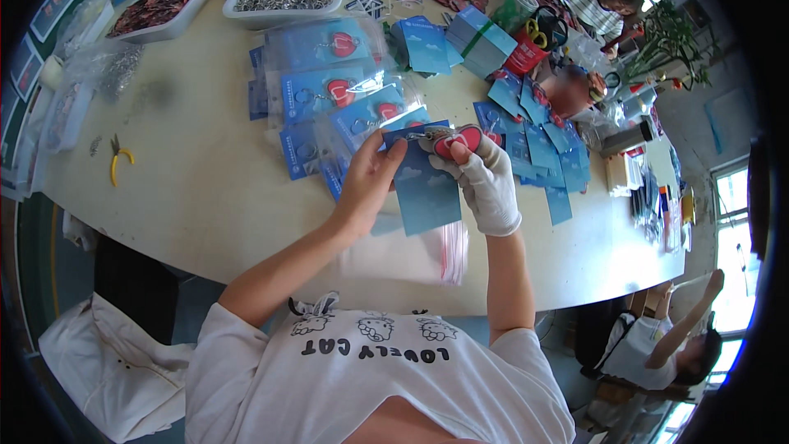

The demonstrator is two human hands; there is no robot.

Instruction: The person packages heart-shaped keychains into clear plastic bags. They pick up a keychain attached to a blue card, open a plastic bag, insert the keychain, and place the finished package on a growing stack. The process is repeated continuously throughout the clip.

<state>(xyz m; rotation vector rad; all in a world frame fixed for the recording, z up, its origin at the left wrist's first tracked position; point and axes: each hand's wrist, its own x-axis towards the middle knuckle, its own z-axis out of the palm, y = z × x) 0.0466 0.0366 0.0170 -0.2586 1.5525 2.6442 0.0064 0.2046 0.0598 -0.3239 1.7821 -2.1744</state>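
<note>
My left hand [368,181] is bare and pinches the upper left edge of a blue printed card [427,201]. My right hand [491,193], in a white glove, grips a red heart-shaped keychain [457,144] between thumb and fingers. The keychain's metal ring and chain lie across the top of the card, between both hands. Below the card rests a pile of clear zip bags [448,259], with pinkish red seals. Just beyond my left hand are overlapping bagged keychain cards [311,99]. More loose blue cards [538,144] are spread to the right of my gloved hand.
At the back left stand a white tray [233,4] of metal rings and another tray [179,29] of red pieces. Yellow-handled pliers [121,160] lie far left. A red cup [526,53] holds scissors. People sit across the table [585,4] and at right [657,349].
</note>
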